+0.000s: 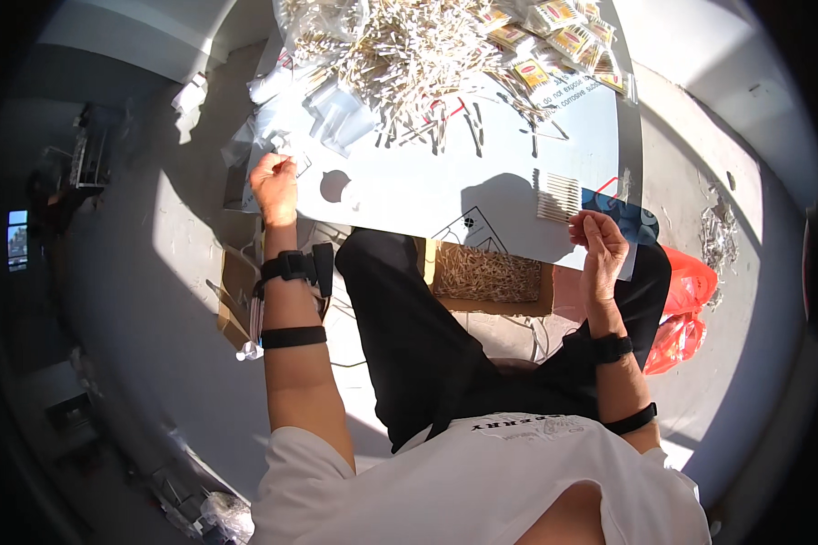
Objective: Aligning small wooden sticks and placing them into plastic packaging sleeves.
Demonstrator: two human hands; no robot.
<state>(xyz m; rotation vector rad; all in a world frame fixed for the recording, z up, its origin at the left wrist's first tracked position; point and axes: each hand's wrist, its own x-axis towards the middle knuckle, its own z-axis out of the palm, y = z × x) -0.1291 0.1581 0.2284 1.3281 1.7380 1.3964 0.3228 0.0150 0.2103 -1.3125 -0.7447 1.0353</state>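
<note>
My left hand (275,189) is at the table's left edge, fingers pinched together beside crumpled clear plastic bags (344,118); whatever they grip is too small to make out. Over the near right corner, my right hand (602,250) has bent fingers drawn toward the thumb. Its fingertips come up to the lower end of a neat row of cotton swabs (558,197); I cannot tell whether they touch it, and any held thing is hidden. A large loose heap of cotton swabs (418,59) covers the far part of the white table (409,186).
Small clear packs with yellow labels (573,41) lie at the far right of the table. Beneath its near edge stands a cardboard box (486,272) full of swabs or sticks. Red plastic bags (682,309) rest by my right leg, and another carton (236,300) stands at left.
</note>
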